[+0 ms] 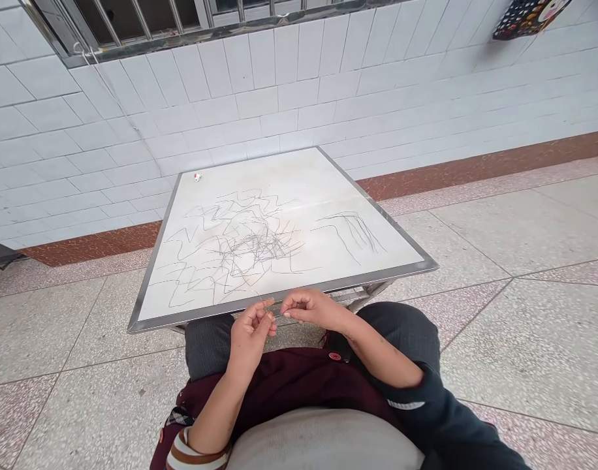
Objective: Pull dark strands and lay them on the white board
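Observation:
My left hand (252, 329) is held over my lap, just off the near edge of the table, with thumb and fingers pinched on a thin wire-like strand. My right hand (313, 309) is close beside it, its thumb and forefinger pinched near the same strand. The strand is very fine, and its full length is hard to follow. On the white tabletop lies a tangled pile of thin, dark, bent wire-like strands (254, 245). A smaller group of similar strands (355, 228), more evenly bent, lies to the right.
The white table (299, 176) has a grey metal rim and stands against a tiled wall (260, 85). A small white and red object (197, 177) sits at its far left corner. Barred window (147, 19) above; patterned bag (529, 18) at upper right; speckled floor (538, 326) around.

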`<control>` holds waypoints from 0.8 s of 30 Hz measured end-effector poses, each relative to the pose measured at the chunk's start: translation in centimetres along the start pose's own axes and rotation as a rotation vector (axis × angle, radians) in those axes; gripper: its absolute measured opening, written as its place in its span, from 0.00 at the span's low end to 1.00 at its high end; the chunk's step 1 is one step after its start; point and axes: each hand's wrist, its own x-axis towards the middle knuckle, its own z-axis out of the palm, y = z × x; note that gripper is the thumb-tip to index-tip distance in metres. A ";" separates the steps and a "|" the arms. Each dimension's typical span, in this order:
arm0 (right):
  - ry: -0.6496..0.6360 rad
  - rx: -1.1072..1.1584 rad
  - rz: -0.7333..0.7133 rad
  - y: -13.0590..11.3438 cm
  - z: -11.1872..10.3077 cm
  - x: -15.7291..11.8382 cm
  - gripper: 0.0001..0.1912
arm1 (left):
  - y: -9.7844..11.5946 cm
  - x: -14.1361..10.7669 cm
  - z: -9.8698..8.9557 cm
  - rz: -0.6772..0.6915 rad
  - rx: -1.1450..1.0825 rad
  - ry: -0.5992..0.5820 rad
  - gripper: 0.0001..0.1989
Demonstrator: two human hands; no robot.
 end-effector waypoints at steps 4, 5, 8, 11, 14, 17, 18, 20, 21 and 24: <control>0.007 0.106 0.035 0.3 -0.1 0.1 0.11 | 0.1 0.0 0.0 -0.006 0.048 -0.045 0.18; 0.001 0.164 0.049 0.4 -0.2 0.1 0.12 | 0.1 0.0 0.0 -0.006 0.056 -0.043 0.18; -0.009 0.375 0.068 0.5 -0.5 0.1 0.19 | 0.3 0.1 -0.2 0.002 0.055 -0.010 0.15; 0.047 0.492 0.029 0.8 -0.2 0.2 0.19 | 0.4 0.1 -0.3 0.013 0.042 0.007 0.13; 0.154 0.545 0.021 1.2 0.9 0.5 0.15 | 0.3 0.2 -0.4 0.019 0.037 -0.015 0.14; 0.231 0.591 0.059 1.6 1.6 0.9 0.14 | -0.1 0.3 -0.4 0.025 0.046 -0.032 0.18; 0.242 0.598 0.070 1.7 1.7 1.0 0.14 | -0.2 0.3 -0.4 0.022 0.057 -0.033 0.19; 0.246 0.594 0.087 1.8 1.6 1.2 0.15 | -0.4 0.4 -0.2 0.014 0.086 -0.025 0.22; 0.248 0.591 0.093 1.9 1.5 1.2 0.15 | -0.4 0.5 -0.1 0.012 0.101 -0.018 0.22; 0.266 0.598 0.098 2.2 1.3 1.3 0.14 | -0.1 0.6 0.3 0.017 0.125 0.001 0.22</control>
